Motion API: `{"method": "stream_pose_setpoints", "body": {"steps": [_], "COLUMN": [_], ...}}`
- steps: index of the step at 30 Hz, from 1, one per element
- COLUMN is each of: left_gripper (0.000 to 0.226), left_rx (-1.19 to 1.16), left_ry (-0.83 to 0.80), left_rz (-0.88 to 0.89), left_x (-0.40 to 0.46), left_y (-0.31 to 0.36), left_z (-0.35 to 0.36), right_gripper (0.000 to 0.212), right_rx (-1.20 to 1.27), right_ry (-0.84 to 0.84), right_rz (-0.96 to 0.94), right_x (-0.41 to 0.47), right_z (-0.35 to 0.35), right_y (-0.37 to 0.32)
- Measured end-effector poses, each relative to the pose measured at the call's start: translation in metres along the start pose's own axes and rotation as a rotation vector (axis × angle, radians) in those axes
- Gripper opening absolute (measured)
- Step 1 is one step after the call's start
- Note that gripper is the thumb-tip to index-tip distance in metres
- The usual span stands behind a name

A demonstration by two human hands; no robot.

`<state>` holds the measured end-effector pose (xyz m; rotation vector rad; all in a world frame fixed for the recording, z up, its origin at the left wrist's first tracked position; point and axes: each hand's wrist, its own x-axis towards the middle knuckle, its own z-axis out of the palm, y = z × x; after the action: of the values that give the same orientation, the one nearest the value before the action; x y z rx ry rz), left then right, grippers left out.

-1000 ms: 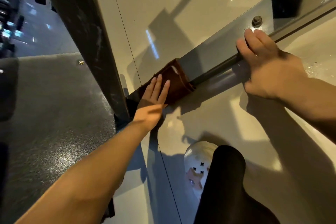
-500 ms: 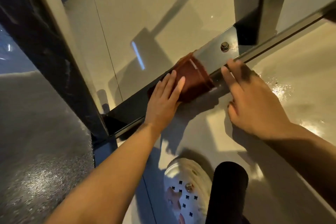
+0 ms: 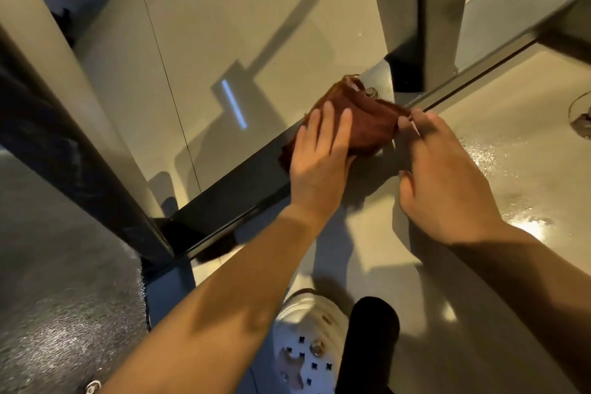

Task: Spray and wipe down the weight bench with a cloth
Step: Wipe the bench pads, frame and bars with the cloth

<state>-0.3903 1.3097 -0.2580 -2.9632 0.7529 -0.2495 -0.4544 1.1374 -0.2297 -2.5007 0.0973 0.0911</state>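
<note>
A reddish-brown cloth lies draped over the bench's dark metal floor rail, close to a bolt. My left hand presses flat on the cloth's near end with straight fingers. My right hand sits just to the right of the cloth, and its fingertips touch or pinch the cloth's right edge; blur hides which. No spray bottle is in view.
A dark slanted frame post rises on the left, and an upright post meets the rail at the back. Wet droplets shine on the glossy floor at right. My white perforated shoe and dark trouser leg stand below my hands.
The cloth and my left hand have slid up the rail to the right, toward the bolt. My right hand has moved in from the rail to the cloth's right edge.
</note>
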Motion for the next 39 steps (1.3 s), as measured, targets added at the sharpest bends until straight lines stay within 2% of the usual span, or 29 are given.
{"method": "stream_pose_setpoints", "body": {"steps": [5,7,10,13,15,17,19,21,24,26,29,32,36,37,39], "left_gripper": [0.048,0.044,0.034,0.022,0.016,0.017,0.012,0.007,0.022,0.022,0.015,0.009,0.011,0.017,0.025], "left_rx": [-0.027,-0.204,-0.574,-0.639,-0.672,-0.674,-0.711,-0.802,-0.886,-0.858,-0.82,-0.897,-1.106,-1.134,-1.159], "left_ry": [-0.007,0.001,-0.029,-0.193,-0.222,-0.175,-0.18,-0.225,-0.347,-0.407,-0.39,-0.312,-0.174,-0.141,-0.07], "left_rz": [0.04,0.041,-0.065,-0.062,-0.059,-0.046,-0.066,-0.103,-0.096,-0.057,-0.033,-0.054,-0.15,-0.164,-0.184], "left_x": [0.01,0.004,-0.012,-0.024,-0.027,-0.025,-0.019,-0.015,-0.009,-0.008,-0.007,-0.013,-0.033,-0.038,-0.045], "left_y": [0.005,-0.001,0.003,0.022,0.036,0.046,0.05,0.052,0.057,0.065,0.073,0.075,0.093,0.098,0.106], "left_z": [-0.012,-0.021,-0.046,-0.087,-0.117,-0.148,-0.179,-0.211,-0.26,-0.291,-0.339,-0.388,-0.438,-0.447,-0.461], "right_gripper": [0.071,0.069,0.069,0.066,0.056,0.039,0.03,0.028,0.022,0.019,0.015,0.013,0.058,0.06,0.05], "right_rx": [0.006,0.028,0.013,0.059,0.103,0.132,0.137,0.094,0.153,0.23,0.35,0.43,0.38,0.364,0.393], "right_ry": [0.013,0.011,-0.007,-0.025,0.055,0.168,0.102,0.019,0.077,0.128,0.169,0.196,0.04,0.052,0.135], "right_rz": [-0.038,-0.052,-0.159,-0.214,-0.217,-0.246,-0.256,-0.246,-0.263,-0.247,-0.213,-0.271,-0.401,-0.431,-0.438], "right_x": [0.006,0.003,-0.014,-0.039,-0.056,-0.067,-0.071,-0.08,-0.101,-0.113,-0.126,-0.14,-0.168,-0.175,-0.185], "right_z": [-0.01,-0.017,-0.026,-0.037,-0.05,-0.075,-0.109,-0.142,-0.19,-0.219,-0.257,-0.29,-0.32,-0.322,-0.32], "right_y": [-0.003,-0.007,-0.014,-0.028,-0.034,-0.04,-0.047,-0.051,-0.056,-0.06,-0.071,-0.09,-0.114,-0.12,-0.128]}}
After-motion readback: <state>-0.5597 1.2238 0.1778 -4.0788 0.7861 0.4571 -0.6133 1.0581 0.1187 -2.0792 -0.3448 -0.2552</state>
